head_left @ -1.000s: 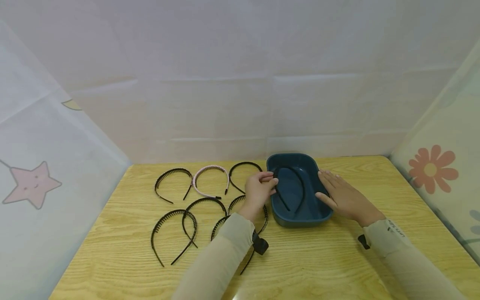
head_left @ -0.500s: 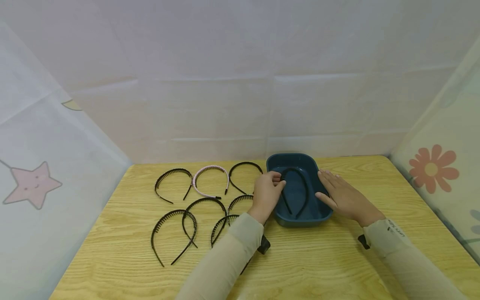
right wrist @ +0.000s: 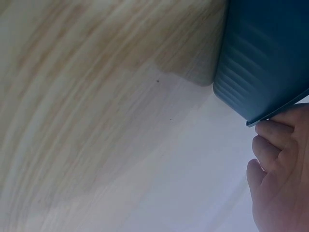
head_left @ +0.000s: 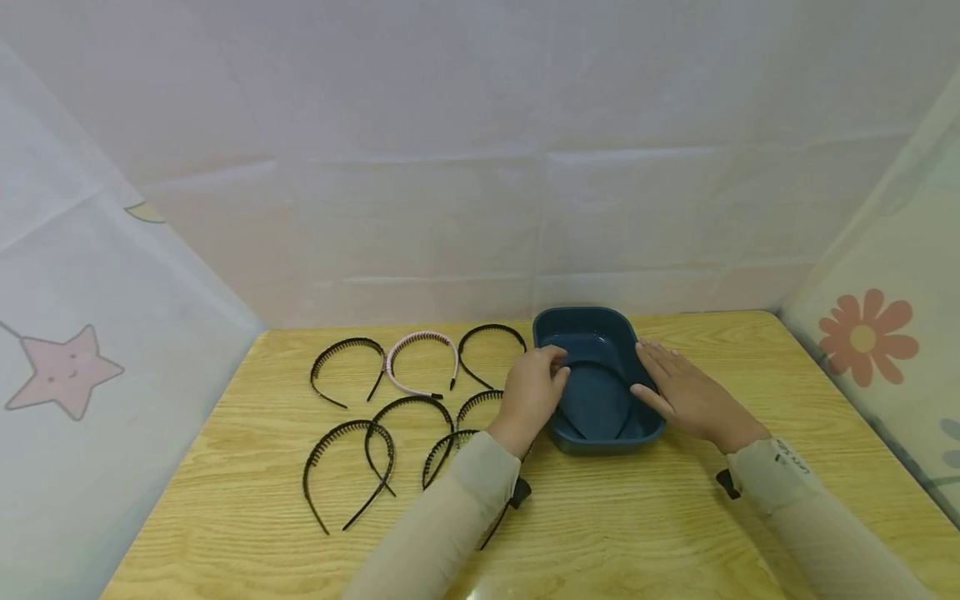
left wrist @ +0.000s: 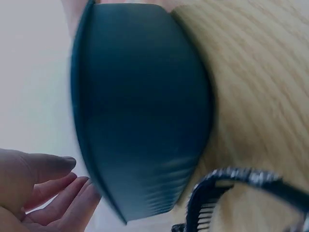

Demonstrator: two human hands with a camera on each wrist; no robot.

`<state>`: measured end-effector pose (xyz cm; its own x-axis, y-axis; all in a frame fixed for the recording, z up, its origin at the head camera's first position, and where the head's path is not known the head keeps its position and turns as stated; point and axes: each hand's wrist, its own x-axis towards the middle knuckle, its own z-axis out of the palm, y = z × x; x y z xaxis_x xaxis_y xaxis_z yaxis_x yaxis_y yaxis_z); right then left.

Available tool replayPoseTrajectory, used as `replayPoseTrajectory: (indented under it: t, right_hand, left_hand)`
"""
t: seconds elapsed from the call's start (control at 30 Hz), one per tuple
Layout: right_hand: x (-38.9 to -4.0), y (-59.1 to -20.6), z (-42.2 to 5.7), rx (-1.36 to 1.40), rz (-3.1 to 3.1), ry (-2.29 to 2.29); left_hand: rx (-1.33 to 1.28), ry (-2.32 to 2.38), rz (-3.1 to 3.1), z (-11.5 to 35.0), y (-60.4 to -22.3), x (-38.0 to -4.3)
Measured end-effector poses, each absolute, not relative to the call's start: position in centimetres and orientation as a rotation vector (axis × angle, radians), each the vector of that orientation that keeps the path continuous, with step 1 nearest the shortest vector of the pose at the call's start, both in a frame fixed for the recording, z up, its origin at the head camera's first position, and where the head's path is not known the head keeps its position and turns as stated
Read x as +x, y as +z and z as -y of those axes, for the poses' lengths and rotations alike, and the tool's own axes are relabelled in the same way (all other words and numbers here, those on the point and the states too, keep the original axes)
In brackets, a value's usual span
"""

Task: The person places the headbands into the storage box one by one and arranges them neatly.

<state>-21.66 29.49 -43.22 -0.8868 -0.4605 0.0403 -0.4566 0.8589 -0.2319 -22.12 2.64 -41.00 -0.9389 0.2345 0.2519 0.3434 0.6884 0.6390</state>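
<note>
A dark blue basin (head_left: 576,314) stands at the back of the wooden table. Inside it lies a thin dark headband (head_left: 597,363), low against the bottom. My left hand (head_left: 531,392) hovers over the basin's left rim with its fingers loosely bent. In the left wrist view a gap shows between thumb (left wrist: 50,166) and fingers (left wrist: 79,205), and nothing is held there. On the other side my right hand (head_left: 686,396) rests along the right rim, fingers straight and thumb spread. The right wrist view shows its fingertips (right wrist: 275,133) at the rim.
Left of the basin, several toothed black headbands (head_left: 348,424) lie spread on the table (head_left: 247,483), some overlapping. Among them is a pink headband (head_left: 422,335). A pale cloth backdrop (head_left: 420,242) rises directly behind the table.
The dark headband, held by my left hand over the basin earlier, has come down onto the basin's bottom. My left hand has let go of it. The right hand has stayed in place.
</note>
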Motion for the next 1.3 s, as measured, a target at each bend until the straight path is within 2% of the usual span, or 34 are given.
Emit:
replayPoseTrajectory:
  t: [0.4,0.8,1.3]
  right_hand:
    - [-21.6,-42.8,-29.4,-0.767,-3.017,-0.375]
    - [-21.4,-42.7,-29.4,-0.750,-3.015,-0.355]
    - [-21.3,-42.9,-29.3,-0.793,-3.048,-0.365]
  left_hand:
    - [-0.358,-1.150,2.714,2.5,-38.9,-22.0]
    - [-0.053,-1.163,2.630,11.2,-39.7,-23.7]
    - [0.219,-1.210,2.590,20.9,-40.2,-24.3]
